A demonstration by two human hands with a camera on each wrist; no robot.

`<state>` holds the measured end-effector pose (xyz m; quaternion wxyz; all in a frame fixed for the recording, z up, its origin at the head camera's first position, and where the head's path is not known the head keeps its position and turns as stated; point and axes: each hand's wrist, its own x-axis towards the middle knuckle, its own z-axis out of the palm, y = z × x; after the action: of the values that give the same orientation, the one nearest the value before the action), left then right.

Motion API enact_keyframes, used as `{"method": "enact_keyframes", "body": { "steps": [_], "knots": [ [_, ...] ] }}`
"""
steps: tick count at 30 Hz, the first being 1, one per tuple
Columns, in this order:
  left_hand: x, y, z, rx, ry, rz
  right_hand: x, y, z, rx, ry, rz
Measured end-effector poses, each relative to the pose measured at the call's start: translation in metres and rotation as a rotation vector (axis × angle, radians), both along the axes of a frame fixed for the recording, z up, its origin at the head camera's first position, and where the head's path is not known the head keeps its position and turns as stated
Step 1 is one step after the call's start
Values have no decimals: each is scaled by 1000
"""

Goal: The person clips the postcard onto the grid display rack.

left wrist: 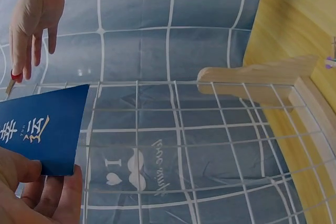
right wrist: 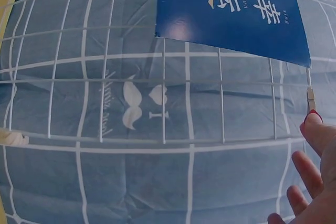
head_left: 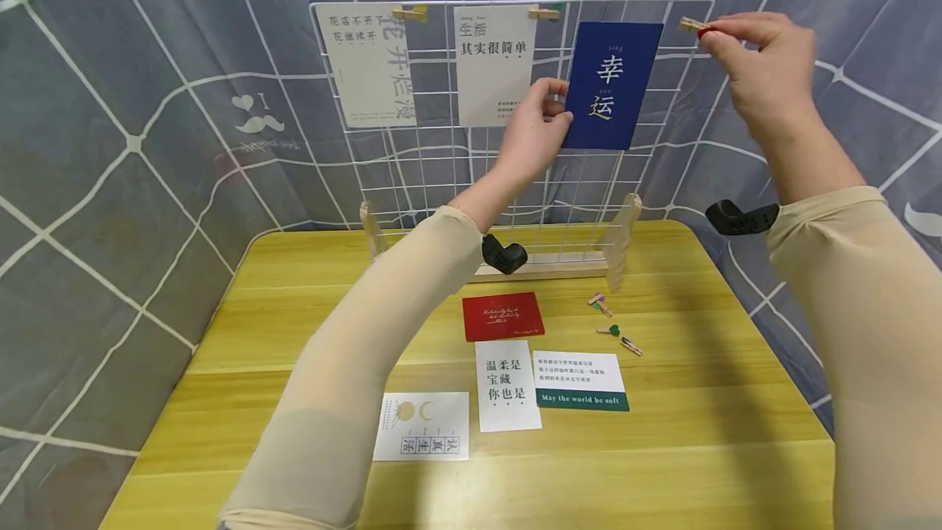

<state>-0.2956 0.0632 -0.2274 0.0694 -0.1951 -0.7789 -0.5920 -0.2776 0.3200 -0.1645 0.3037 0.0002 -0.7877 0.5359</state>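
My left hand (head_left: 536, 128) pinches the left edge of a dark blue card (head_left: 614, 84) with white and gold characters, thumb in front and fingers behind. The card stands upright against the white wire grid (head_left: 434, 158), near its upper right. My right hand (head_left: 769, 64) pinches a small wooden clothespin (head_left: 692, 24) with a red piece on it, to the right of the card and close to the grid's top right corner. In the right wrist view the clothespin (right wrist: 311, 98) points toward the card's corner, apart from it.
Two white cards (head_left: 368, 76) (head_left: 491, 76) hang on the grid under wooden clothespins (head_left: 409, 15). On the yellow wooden table (head_left: 706, 399) lie a red card (head_left: 504, 317), several paler cards (head_left: 508, 387) and several small clothespins (head_left: 630, 346). A wooden stand (head_left: 559, 266) holds the grid.
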Motion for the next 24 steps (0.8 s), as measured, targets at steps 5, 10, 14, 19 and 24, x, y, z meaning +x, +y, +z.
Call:
{"method": "enact_keyframes", "body": {
  "steps": [5, 10, 14, 19, 24],
  "knots": [
    [-3, 7, 7, -33, 21, 31, -1, 3, 3, 29, -4, -7],
    [-5, 11, 8, -60, 59, 20, 0, 2, 6, 47, -27, -17],
    [-8, 12, 6, -79, 95, -8, 2, 2, 9, 60, -53, -25],
    [-11, 12, 4, -109, 133, -21, 4, 2, 11, 60, -75, -31],
    [-14, 13, 5, -162, 152, -12, 6, 4, 12, 39, -83, -27]
  ]
}}
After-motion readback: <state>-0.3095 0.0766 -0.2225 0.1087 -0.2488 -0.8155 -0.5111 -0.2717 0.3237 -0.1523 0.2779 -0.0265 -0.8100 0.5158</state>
